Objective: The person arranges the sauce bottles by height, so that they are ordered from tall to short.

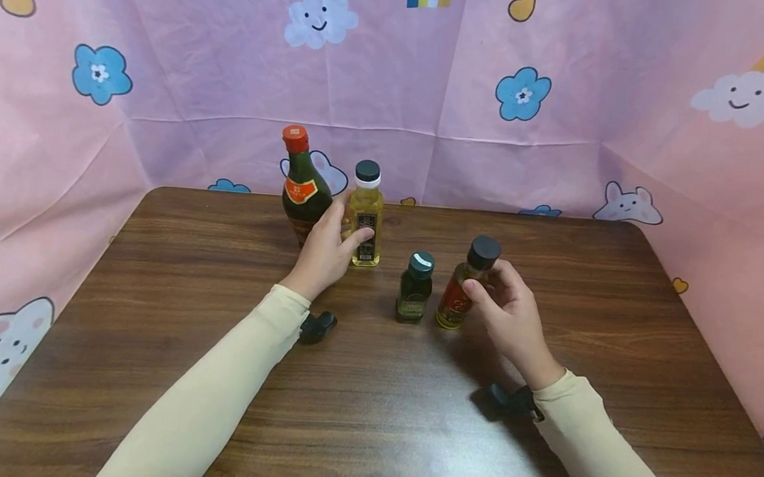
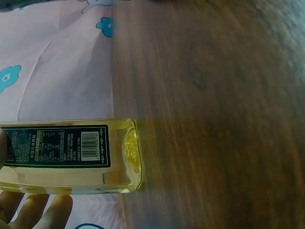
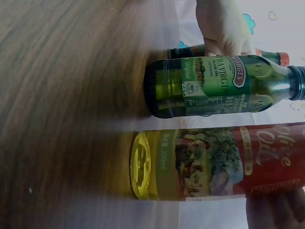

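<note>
My left hand (image 1: 328, 253) grips a clear square bottle of yellow oil (image 1: 368, 219) with a dark cap and black label, thumb across the front. The left wrist view shows a barcode on the oil bottle (image 2: 62, 148) and fingertips (image 2: 55, 212) below it. In my right hand (image 1: 515, 325) is a red-labelled olive oil bottle (image 1: 454, 299) with a black cap, leaning rightward in the head view. Between the two hands stands a small dark green olive oil bottle (image 1: 414, 292), untouched; its label (image 3: 214, 81) faces the right wrist camera. Whether the held bottles touch the table, I cannot tell.
A taller dark green bottle (image 1: 302, 185) with a red cap stands behind my left hand, partly hidden by it. The brown wooden table (image 1: 172, 290) ends at a pink and purple patterned cloth (image 1: 393, 84) at the back and sides.
</note>
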`<state>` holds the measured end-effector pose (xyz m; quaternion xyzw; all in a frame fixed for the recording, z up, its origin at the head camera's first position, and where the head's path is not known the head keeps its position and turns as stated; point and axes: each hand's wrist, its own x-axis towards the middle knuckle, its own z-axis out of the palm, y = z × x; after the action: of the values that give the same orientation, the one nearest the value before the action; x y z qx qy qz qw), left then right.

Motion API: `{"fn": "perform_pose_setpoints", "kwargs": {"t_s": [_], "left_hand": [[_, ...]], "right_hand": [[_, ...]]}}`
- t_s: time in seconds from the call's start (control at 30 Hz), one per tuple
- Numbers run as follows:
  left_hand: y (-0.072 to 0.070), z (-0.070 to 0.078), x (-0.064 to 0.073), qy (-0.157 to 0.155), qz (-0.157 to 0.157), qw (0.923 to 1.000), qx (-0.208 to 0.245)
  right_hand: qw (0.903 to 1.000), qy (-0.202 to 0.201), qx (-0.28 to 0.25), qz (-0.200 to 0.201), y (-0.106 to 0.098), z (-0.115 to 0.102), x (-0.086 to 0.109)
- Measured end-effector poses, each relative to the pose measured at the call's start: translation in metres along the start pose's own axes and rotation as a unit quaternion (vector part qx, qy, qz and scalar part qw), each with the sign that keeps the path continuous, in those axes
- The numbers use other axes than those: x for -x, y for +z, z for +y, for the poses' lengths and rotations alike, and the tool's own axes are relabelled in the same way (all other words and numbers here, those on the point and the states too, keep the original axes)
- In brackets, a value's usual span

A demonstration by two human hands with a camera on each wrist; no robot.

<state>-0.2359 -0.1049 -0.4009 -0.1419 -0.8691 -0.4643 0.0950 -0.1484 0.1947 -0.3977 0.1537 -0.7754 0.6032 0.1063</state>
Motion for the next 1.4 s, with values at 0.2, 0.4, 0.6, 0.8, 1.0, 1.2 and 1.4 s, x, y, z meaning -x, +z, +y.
{"fn": "perform_pose_setpoints", "kwargs": {"t_s": [0.2,0.4,0.6,0.8,1.0,1.2,1.4], "left_hand": [[0.0,0.0,0.0,0.003,-0.004,1.0,0.0],[0.001,0.0,0.001,0.001,-0.006,1.0,-0.003],[0.0,0.001,0.001,0.002,-0.006,1.0,-0.004],[0.001,0.0,0.0,0.009,-0.002,0.9999,-0.008],[0.0,-0.002,0.0,0.0,-0.003,1.0,0.002],[-0.001,-0.002,0.0,-0.009,-0.007,0.9999,0.011],[0.0,-0.002,0.001,-0.007,-0.008,0.9999,0.009]], "right_hand": [[0.9996,-0.012,0.005,-0.024,-0.01,-0.001,-0.003],[0.998,-0.045,0.042,-0.015,-0.017,-0.007,-0.007],[0.9896,-0.087,0.114,-0.014,-0.019,-0.011,-0.01],[0.9869,-0.067,0.146,-0.01,-0.018,-0.015,-0.01],[0.9886,-0.006,0.149,-0.019,-0.016,-0.02,-0.012],[0.9897,0.01,0.141,-0.019,-0.015,-0.021,-0.012],[0.9885,-0.001,0.151,-0.009,-0.014,-0.02,-0.009]]}}
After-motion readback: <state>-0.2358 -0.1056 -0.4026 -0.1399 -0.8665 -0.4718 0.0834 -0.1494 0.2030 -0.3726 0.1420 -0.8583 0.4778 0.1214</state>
